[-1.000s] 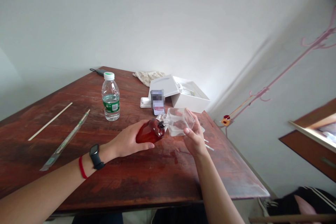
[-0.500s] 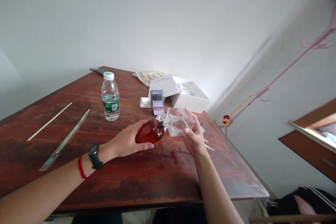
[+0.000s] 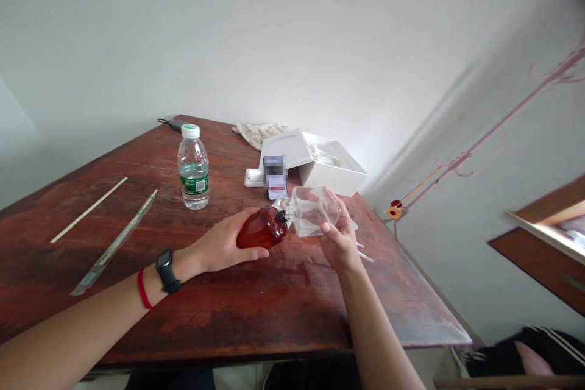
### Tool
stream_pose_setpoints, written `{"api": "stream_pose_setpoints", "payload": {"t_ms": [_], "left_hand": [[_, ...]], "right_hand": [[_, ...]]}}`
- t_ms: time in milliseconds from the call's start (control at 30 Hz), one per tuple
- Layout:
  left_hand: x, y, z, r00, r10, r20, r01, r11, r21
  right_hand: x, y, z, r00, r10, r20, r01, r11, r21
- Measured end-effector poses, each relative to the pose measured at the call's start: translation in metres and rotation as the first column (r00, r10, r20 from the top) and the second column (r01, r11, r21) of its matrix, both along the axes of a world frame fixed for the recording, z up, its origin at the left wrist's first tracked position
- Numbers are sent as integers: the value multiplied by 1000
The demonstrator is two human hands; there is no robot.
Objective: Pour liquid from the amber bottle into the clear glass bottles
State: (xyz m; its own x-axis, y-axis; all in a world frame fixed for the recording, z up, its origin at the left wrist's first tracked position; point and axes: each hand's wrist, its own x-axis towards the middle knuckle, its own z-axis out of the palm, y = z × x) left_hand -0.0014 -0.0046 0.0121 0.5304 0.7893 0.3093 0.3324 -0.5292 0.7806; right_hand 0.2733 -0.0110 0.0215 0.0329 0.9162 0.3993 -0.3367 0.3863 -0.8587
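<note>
Hardly anything has moved since the earlier frame: the view shifts slightly, probably with the camera, while both hands and their bottles keep the same pose. At far left, a bare stick (image 3: pixel 89 209) and a wrapped stick (image 3: pixel 114 244) lie on the table (image 3: pixel 205 317), near an upright water bottle (image 3: pixel 194 175). Next, the person's left hand (image 3: pixel 223 244) wraps around a tilted amber bottle (image 3: pixel 260 231), held above the table; its dark-rimmed neck meets that of a clear square bottle (image 3: pixel 308 213). Whether one sits inside the other cannot be told. If either wrist twists, the necks could part and any liquid spill, perhaps towards the phone (image 3: pixel 276 187) behind. Furthest right, the right hand (image 3: pixel 340 244) grips the clear square bottle between thumb and fingers; its smooth walls could slip under a light hold.
</note>
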Motion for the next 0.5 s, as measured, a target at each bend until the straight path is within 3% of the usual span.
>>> {"api": "stream_pose_setpoints", "payload": {"t_ms": [500], "left_hand": [[0,-1,0,1000,-6,9,6,1000,-3]], "right_hand": [[0,-1,0,999,-14,29,14,1000,7]]}}
